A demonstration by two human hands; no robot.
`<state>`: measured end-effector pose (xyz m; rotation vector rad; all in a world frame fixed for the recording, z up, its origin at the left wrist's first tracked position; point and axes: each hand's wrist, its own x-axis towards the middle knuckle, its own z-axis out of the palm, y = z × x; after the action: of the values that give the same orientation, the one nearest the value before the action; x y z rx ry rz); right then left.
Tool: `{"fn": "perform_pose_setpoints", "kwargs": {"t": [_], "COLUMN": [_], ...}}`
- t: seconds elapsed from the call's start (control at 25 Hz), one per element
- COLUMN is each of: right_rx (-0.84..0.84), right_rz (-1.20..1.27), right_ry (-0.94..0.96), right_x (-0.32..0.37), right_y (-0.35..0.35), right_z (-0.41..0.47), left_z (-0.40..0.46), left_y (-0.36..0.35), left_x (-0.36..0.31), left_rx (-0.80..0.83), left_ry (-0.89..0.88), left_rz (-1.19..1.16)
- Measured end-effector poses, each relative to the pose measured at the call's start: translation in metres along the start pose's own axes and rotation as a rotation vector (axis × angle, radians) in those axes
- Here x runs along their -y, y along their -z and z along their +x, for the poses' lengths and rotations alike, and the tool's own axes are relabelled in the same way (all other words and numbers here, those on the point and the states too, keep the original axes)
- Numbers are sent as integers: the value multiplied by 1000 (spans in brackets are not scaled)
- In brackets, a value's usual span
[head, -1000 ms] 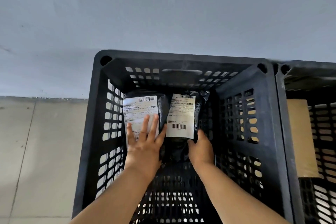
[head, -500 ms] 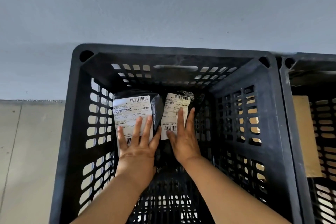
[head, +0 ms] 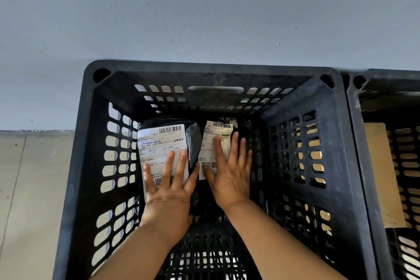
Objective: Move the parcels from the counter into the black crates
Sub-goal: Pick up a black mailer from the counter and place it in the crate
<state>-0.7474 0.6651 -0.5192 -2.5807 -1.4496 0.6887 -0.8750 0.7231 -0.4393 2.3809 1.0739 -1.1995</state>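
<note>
Inside black crate (head: 75, 166), far end of floor: 2 black poly parcels w/ white shipping labels, side by side. L parcel (head: 163, 143) by L wall; L hand (head: 169, 191) flat on its label, fingers straight & spread. R parcel (head: 216, 143) just beside it, touching; R hand (head: 229, 177) flat on top, fingers straight, slightly spread. Further R, 2nd black crate (head: 363, 166) abuts 1st, cardboard (head: 381, 177) inside. Grey wall (head: 204, 11) behind; tiled floor (head: 29, 188) at L.
</note>
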Motion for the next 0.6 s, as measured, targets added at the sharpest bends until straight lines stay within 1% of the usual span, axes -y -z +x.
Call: {"fn": "perform_pose_setpoints", "kwargs": {"t": [0.04,0.12,0.16,0.24,0.32,0.44,0.48,0.6], "right_rx": [-3,93,155,227,291,395,402,329], "right_rz": [-33,-96,-127,-186,-196,-204,-193,-136], "right_ry": [48,148,166,162,138,137,152,164], "right_x": [1,1,2,1,2,7,10,17], "right_y": [1,4,6,7,10,28,39,79], "right_z": [4,15,18,22,26,27,23,1], "left_z": [0,2,2,3,6,6,3,-11], "left_y": [0,0,-1,-3,-3,4,9,31], "left_x": [0,0,0,0,1,6,8,17], "left_rx": [-7,-14,-10,-11,1,79,122,208], "left_ry": [-2,-5,-9,-8,-23,-81,-102,-169], "left_rz": [-6,0,5,-4,-19,-57,-64,-69]}}
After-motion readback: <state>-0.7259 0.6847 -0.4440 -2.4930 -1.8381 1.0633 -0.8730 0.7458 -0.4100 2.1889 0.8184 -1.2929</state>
